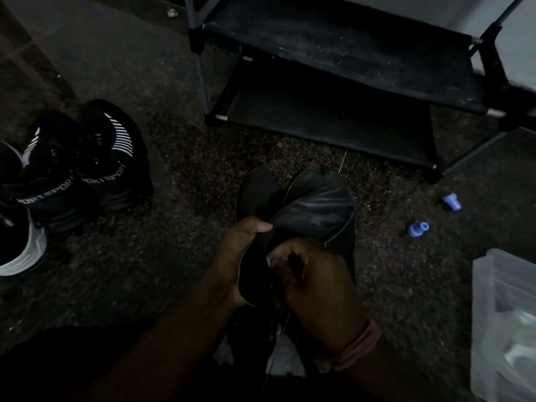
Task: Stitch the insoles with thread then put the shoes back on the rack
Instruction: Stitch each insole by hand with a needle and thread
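Note:
Two dark insoles (pixel 313 207) overlap in the middle of the view, above the carpet. My left hand (pixel 240 256) grips the left insole (pixel 256 190), thumb pressed on its upper face. My right hand (pixel 313 282) has its fingers curled at the insoles' near edge and pinches something small there; a thin thread (pixel 285 320) trails down from it. Whether a needle is held, I cannot tell in the dim light. A pair of black sport shoes (pixel 87 166) stands on the floor at the left. The black shoe rack (pixel 348 82) stands at the back.
Two small blue spools (pixel 417 229) lie on the carpet to the right. A clear plastic container (pixel 504 314) sits at the right edge. Another shoe with a white sole (pixel 20 250) is at the far left. The rack's shelves hold nothing.

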`<state>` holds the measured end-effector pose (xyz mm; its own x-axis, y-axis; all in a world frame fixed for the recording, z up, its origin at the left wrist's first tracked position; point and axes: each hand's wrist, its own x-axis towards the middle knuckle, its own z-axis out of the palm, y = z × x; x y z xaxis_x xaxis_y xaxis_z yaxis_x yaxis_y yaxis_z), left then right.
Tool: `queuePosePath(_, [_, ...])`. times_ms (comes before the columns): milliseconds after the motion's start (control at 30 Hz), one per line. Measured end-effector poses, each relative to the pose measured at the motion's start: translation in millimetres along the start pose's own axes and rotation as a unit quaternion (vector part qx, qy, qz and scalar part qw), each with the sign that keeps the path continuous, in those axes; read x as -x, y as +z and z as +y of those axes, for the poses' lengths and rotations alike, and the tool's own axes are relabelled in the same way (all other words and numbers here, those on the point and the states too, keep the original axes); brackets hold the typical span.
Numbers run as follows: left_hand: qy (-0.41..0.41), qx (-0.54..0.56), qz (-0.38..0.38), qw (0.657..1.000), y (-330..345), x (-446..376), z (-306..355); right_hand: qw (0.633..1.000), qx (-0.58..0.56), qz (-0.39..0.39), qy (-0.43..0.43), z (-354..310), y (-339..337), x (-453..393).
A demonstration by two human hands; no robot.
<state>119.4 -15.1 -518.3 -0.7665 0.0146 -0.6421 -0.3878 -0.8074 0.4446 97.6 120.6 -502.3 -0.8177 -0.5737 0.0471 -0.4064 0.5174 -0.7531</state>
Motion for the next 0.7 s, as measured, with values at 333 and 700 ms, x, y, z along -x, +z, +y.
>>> queuePosePath(333, [-0.036, 0.000, -0.064, 0.997, 7.4, 0.1, -8.7, 0.986, 0.128, 0.107, 0.030, 32.1, -23.6, -13.8])
queuePosePath(700, [0.011, -0.049, -0.078, 0.996, 3.9, -5.9, -8.3, 0.990, 0.099, 0.089, 0.053, 35.4, -22.6, -14.4])
